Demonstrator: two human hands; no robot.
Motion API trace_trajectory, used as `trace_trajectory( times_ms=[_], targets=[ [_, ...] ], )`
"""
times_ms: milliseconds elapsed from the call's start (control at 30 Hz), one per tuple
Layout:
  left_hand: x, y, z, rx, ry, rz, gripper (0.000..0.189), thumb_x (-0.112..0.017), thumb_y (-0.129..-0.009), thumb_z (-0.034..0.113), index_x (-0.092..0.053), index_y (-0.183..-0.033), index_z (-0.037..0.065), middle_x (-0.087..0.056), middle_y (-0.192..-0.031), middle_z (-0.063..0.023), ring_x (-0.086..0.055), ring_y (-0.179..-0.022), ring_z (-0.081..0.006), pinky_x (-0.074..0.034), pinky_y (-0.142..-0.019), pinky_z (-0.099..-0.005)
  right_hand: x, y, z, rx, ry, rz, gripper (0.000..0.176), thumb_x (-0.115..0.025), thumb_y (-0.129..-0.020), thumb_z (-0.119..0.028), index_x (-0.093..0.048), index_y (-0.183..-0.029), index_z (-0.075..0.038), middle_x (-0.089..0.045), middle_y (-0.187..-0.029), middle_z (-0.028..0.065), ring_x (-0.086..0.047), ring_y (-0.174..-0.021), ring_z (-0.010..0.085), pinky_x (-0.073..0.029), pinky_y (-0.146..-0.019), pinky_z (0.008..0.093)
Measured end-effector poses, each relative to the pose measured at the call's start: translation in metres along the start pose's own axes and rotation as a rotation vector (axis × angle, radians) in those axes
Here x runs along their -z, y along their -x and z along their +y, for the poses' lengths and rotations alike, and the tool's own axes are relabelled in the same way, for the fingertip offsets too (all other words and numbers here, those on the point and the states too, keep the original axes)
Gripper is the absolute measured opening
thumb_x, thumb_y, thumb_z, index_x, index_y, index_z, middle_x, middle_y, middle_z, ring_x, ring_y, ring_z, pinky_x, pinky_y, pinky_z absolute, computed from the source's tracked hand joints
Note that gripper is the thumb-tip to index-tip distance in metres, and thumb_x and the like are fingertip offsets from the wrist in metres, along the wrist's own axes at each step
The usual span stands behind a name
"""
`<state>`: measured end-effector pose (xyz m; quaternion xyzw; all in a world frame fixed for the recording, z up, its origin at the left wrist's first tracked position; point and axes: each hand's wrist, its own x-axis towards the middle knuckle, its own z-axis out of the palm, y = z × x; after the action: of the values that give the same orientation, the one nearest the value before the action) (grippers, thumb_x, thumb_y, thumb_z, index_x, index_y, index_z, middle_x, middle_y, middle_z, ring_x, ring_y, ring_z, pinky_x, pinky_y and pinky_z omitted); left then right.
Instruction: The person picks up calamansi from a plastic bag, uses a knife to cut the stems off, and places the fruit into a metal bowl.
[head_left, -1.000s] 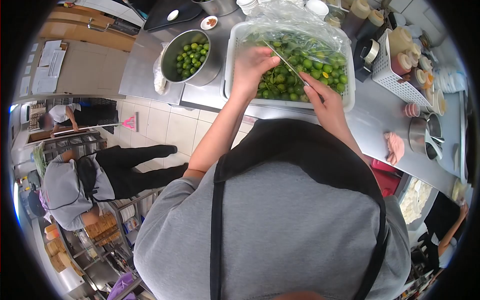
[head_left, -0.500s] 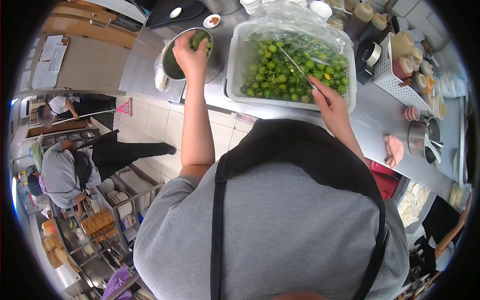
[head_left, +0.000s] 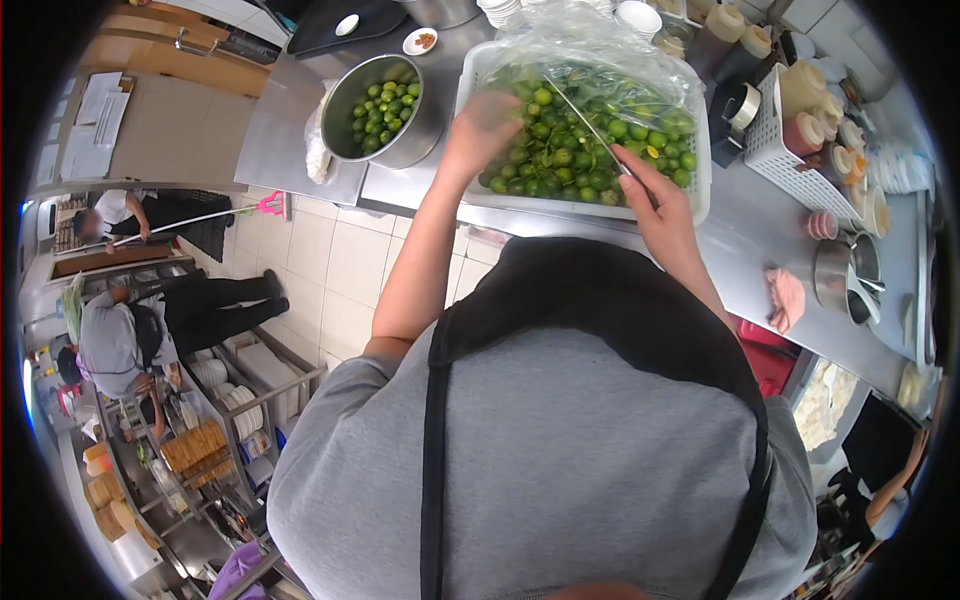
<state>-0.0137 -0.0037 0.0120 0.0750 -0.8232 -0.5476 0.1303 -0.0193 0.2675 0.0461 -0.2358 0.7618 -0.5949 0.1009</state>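
Observation:
My right hand point(head_left: 655, 188) is closed round the handle of a knife point(head_left: 585, 118), its blade slanting up and left above a heap of small green limes point(head_left: 565, 150). The limes lie in a white plastic basket point(head_left: 705, 190), its back part covered by a clear plastic bag point(head_left: 600, 50). My left hand point(head_left: 485, 130) is over the basket's left edge, its fingers smeared by motion, so I cannot see whether they hold anything. Left of it stands a metal pot point(head_left: 412, 140) with several limes inside.
A small white dish point(head_left: 420, 41) with reddish bits sits behind the pot. To the right are a white basket of sauce bottles point(head_left: 800, 150), a pink cloth point(head_left: 786, 298) and metal containers point(head_left: 835, 275). On the left, one person point(head_left: 120, 340) stands at shelving and another point(head_left: 125, 215) holds a mop.
My left hand has moved from inside the metal pot rightward to the basket of limes. The right hand and knife barely shifted. The person at the shelving changed stance, and the mop moved slightly.

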Motion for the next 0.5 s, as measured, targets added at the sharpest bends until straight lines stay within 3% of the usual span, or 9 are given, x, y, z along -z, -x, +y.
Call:
trace_trajectory(
  times_ms=[133, 200, 400, 500],
  targets=[
    [-0.007, 0.012, 0.026, 0.168, 0.358, -0.061, 0.020, -0.063, -0.081, 0.005, -0.061, -0.101, 0.002, -0.058, -0.099, -0.0047, -0.059, -0.081, -0.0130, -0.049, -0.076, -0.0283, -0.005, -0.002, -0.010, 0.026, -0.030, -0.025, 0.031, -0.054, -0.091, -0.015, -0.056, -0.121, -0.007, -0.063, -0.109, 0.0120, -0.060, -0.093, 0.0170, -0.045, -0.081, 0.0260],
    [-0.011, 0.012, 0.029, 0.236, 0.555, 0.013, 0.025, -0.062, -0.083, 0.004, -0.059, -0.107, 0.001, -0.059, -0.100, -0.0065, -0.059, -0.086, -0.0134, -0.049, -0.081, -0.0295, -0.006, -0.002, -0.013, 0.058, -0.022, -0.047, 0.031, -0.053, -0.091, -0.016, -0.055, -0.121, -0.006, -0.062, -0.113, 0.0122, -0.060, -0.097, 0.0170, -0.045, -0.083, 0.0262],
    [-0.025, 0.016, 0.041, 0.083, 0.533, 0.114, 0.026, -0.061, -0.082, -0.001, -0.059, -0.108, 0.000, -0.063, -0.099, -0.0083, -0.059, -0.090, -0.0135, -0.048, -0.083, -0.0295, -0.006, -0.001, -0.006, -0.043, -0.048, -0.095, 0.031, -0.053, -0.092, -0.017, -0.055, -0.122, -0.007, -0.062, -0.112, 0.0119, -0.060, -0.098, 0.0165, -0.045, -0.083, 0.0260],
    [-0.026, 0.018, 0.040, 0.102, 0.551, 0.087, 0.026, -0.062, -0.081, -0.003, -0.059, -0.107, -0.001, -0.063, -0.098, -0.0079, -0.059, -0.089, -0.0134, -0.048, -0.082, -0.0287, -0.006, -0.002, -0.002, -0.085, -0.031, -0.089, 0.031, -0.052, -0.092, -0.018, -0.056, -0.121, -0.007, -0.062, -0.114, 0.0126, -0.059, -0.100, 0.0156, -0.044, -0.084, 0.0253]
  ],
)
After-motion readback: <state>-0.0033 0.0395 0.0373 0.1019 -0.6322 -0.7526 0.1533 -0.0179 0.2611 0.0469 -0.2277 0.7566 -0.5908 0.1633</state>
